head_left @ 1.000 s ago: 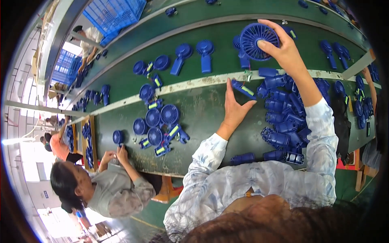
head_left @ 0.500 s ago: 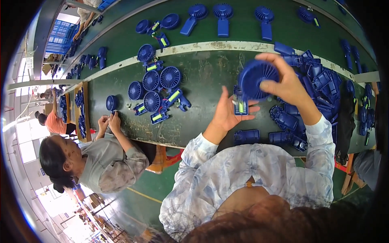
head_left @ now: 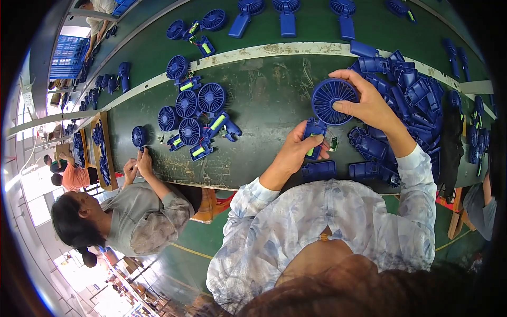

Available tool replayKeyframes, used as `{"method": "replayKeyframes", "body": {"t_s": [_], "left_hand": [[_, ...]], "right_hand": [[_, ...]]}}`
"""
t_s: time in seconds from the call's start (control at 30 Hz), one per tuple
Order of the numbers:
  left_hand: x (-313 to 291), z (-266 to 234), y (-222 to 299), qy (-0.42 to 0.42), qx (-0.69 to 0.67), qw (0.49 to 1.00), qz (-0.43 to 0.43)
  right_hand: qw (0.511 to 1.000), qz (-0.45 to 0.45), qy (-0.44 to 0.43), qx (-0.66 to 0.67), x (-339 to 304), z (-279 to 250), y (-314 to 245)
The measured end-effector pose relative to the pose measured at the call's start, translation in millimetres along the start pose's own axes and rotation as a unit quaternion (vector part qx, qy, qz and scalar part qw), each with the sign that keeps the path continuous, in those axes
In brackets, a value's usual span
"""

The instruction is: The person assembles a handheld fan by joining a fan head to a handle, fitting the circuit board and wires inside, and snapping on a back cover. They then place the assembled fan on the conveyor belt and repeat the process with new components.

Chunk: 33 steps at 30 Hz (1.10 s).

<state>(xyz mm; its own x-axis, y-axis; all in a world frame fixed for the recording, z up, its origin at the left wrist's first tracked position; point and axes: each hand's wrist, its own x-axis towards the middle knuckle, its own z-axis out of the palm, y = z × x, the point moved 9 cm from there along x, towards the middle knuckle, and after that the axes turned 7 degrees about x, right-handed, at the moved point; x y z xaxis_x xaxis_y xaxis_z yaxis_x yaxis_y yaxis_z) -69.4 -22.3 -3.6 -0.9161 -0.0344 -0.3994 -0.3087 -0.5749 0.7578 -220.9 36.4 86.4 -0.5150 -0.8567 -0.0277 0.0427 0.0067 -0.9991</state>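
Between my hands is a blue handheld fan (head_left: pixel 328 98), its round grille facing up and its handle hanging toward me. My right hand (head_left: pixel 372 108) is closed around the fan head's right rim, thumb on the grille. My left hand (head_left: pixel 293 153) grips the opened handle, its thumb lying across it. Part of a yellow-green battery (head_left: pixel 310 152) shows in the handle below that thumb. A small green circuit board (head_left: pixel 334 143) sticks out beside my left fingertips. Below my hands, a blue handle shell (head_left: pixel 319 170) lies on the bench.
A heap of blue handle shells (head_left: pixel 409 100) lies right. Several opened fans (head_left: pixel 189 131) with batteries lie left. More fans (head_left: pixel 287 16) stand across a pale rail (head_left: pixel 264 51) on the green far surface. A co-worker (head_left: pixel 142 216) sits left, hands near a fan head (head_left: pixel 139 136).
My left hand has gone from spread open under the handle to closed around it. The fan head has tilted to face up. The view has shifted slightly.
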Motion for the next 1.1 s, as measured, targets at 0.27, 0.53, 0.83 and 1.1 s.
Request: {"method": "replayKeyframes", "body": {"t_s": [0.27,0.53,0.83,1.1], "left_hand": [[6,-4,-1,0.0,0.096,0.993,0.067],[9,-12,-12,0.058,0.11,0.991,0.042],[-4,-18,6,0.137,0.311,0.927,0.158],[9,-17,-25,0.046,-0.029,0.998,-0.02]], "right_hand": [[0.998,0.019,-0.032,-0.053,0,4,-3],[0.981,-0.051,-0.064,-0.174,1,10,-7],[0.988,-0.042,-0.062,-0.137,7,11,13],[0.993,0.047,-0.067,-0.086,20,13,64]]}}
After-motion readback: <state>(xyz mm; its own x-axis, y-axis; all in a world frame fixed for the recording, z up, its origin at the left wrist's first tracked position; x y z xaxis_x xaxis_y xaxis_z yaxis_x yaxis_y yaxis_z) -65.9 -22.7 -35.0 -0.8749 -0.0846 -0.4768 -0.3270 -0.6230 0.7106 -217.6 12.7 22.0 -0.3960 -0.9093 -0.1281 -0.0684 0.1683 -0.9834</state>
